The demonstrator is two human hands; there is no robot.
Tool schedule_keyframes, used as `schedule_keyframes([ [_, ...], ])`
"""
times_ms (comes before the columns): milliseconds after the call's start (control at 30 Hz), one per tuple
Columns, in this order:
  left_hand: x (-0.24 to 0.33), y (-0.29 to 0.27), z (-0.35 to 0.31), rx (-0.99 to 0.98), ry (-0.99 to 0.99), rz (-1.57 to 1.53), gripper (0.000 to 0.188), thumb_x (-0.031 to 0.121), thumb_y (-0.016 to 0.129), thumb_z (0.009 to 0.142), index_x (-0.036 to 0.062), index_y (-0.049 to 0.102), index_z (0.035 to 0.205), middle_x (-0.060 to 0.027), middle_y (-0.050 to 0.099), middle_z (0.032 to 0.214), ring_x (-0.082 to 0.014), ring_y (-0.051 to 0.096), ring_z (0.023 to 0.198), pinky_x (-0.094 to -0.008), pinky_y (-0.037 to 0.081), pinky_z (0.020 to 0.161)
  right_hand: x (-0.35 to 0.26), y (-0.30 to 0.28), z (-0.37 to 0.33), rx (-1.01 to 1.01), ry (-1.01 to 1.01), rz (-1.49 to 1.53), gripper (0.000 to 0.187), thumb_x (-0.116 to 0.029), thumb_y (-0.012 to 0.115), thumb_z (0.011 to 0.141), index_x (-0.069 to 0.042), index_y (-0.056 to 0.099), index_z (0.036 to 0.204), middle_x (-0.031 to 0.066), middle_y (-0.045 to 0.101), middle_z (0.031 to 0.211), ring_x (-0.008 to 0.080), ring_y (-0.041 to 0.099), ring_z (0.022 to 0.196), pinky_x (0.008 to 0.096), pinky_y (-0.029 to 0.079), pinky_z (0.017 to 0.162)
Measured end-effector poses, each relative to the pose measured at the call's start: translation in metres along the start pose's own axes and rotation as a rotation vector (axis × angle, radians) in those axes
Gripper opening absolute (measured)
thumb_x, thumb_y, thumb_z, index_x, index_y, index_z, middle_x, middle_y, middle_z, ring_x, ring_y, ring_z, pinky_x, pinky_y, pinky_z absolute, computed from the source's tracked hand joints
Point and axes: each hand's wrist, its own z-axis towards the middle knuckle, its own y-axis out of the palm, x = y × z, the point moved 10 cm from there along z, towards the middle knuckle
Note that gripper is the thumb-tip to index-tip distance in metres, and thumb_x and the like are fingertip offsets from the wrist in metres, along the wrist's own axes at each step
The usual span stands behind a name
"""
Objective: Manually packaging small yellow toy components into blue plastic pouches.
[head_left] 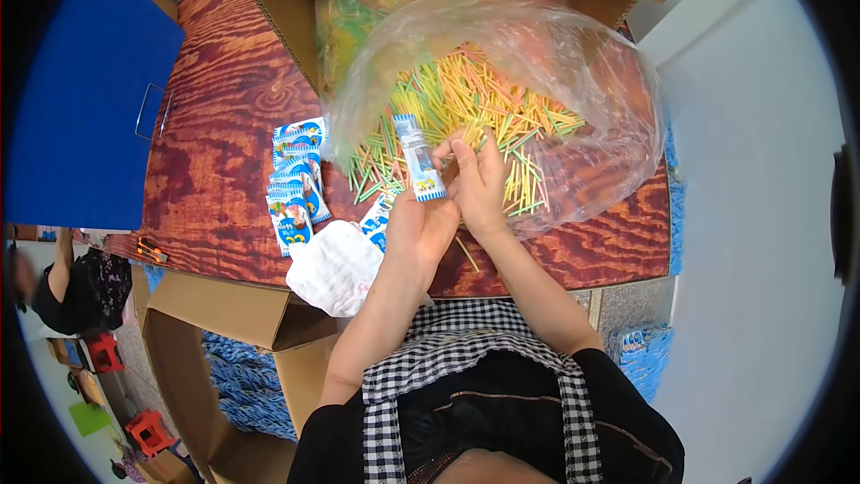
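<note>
My left hand [419,231] holds a small blue-and-white packet [419,161] with striped ends, tilted up from the palm. Close beside it, my right hand [482,186] is closed, thumb against fingers, with a few thin yellow sticks [475,135] showing at the fingertips. Both hands are at the near side of a heap of thin coloured sticks [475,90], yellow, orange, pink and green, spilling from a clear plastic bag [618,125]. Left of the hands lies an overlapping row of similar packets [296,184]. Another packet [376,222] is partly hidden by my left forearm.
The bag's far part sits in an open cardboard box [287,31] on the red wood-grain table [215,170]. A white cloth [336,267] lies at the table's near edge. Below left, an open carton [179,354] contains blue packets [246,385]. A blue panel [81,99] stands left; someone is beyond it.
</note>
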Motion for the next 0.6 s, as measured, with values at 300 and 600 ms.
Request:
schedule_keyframes([
  [300,0.006,0.009,-0.003,-0.002,0.002,-0.098,0.02,0.008,0.04,0.096,0.0005,0.054,0.109,-0.0189,0.053,0.123,-0.0317,0.048,0.12,-0.0423,0.038,0.108,-0.022,0.006,-0.002,-0.051,-0.122,-0.053,0.013,-0.013,0.049,0.098,-0.001,0.048,0.097,0.0052,0.058,0.08,0.0124,0.057,0.074,0.0265,0.049,0.07],
  [600,0.005,-0.006,-0.006,0.13,-0.069,0.0,0.019,0.012,0.041,0.096,0.0007,0.054,0.104,-0.0204,0.051,0.127,-0.0344,0.045,0.125,-0.0475,0.033,0.11,-0.024,-0.004,-0.001,-0.041,0.006,0.206,0.014,-0.017,0.047,0.1,-0.004,0.047,0.096,0.0039,0.052,0.079,0.0139,0.053,0.072,0.028,0.048,0.071],
])
